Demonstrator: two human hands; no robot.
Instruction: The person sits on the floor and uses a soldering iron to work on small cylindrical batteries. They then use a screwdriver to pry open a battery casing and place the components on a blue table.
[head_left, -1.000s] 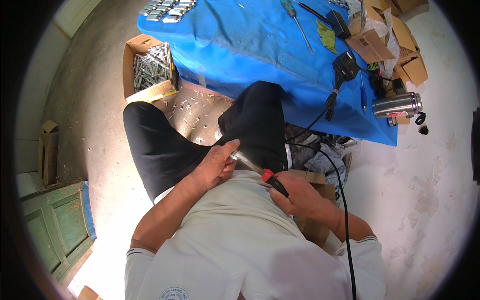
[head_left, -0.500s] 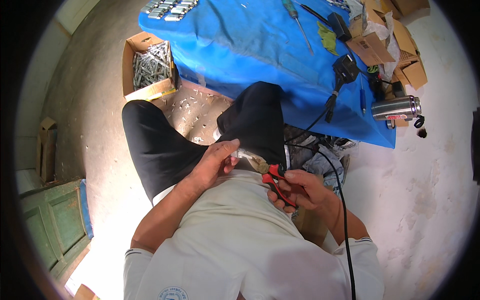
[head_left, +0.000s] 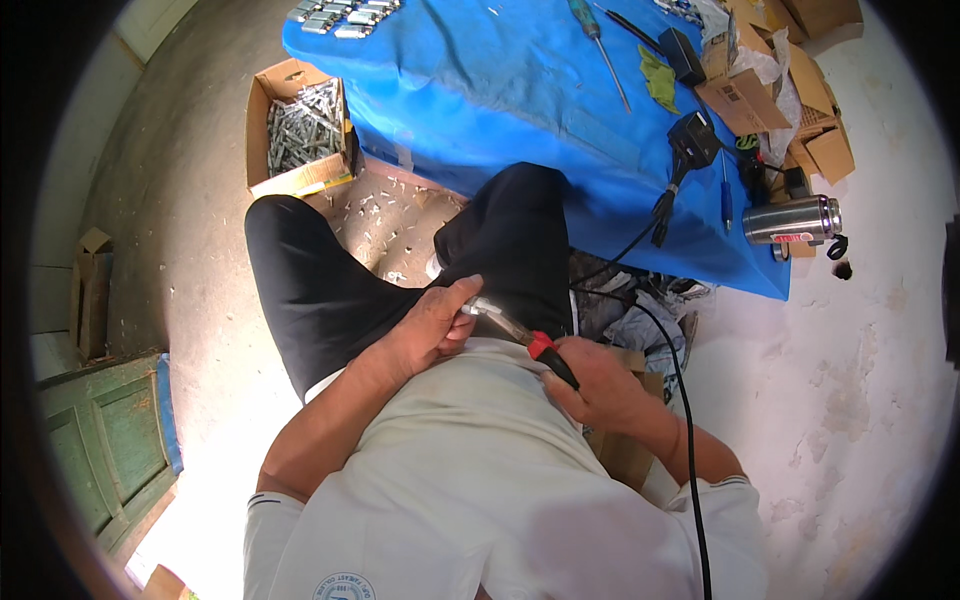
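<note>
I sit with black-trousered legs (head_left: 310,280) spread, looking down at my lap. My right hand (head_left: 600,385) grips the black-and-red handle of a corded soldering iron (head_left: 540,348), whose metal shaft points left toward my left hand (head_left: 435,325). My left hand is closed around a small metal piece (head_left: 480,308) at the iron's tip, resting on my right thigh. What the fingers enclose is mostly hidden. The iron's black cable (head_left: 685,400) runs down past my right arm.
A blue-covered table (head_left: 520,90) lies ahead with a screwdriver (head_left: 598,40), a black power adapter (head_left: 695,140), cardboard boxes (head_left: 745,95) and a steel flask (head_left: 790,220). An open carton of metal parts (head_left: 300,130) stands on the floor at left. Scraps litter the floor between my legs.
My right hand drew the iron back toward my belly and has returned it toward my left hand. The left hand has stayed on my thigh.
</note>
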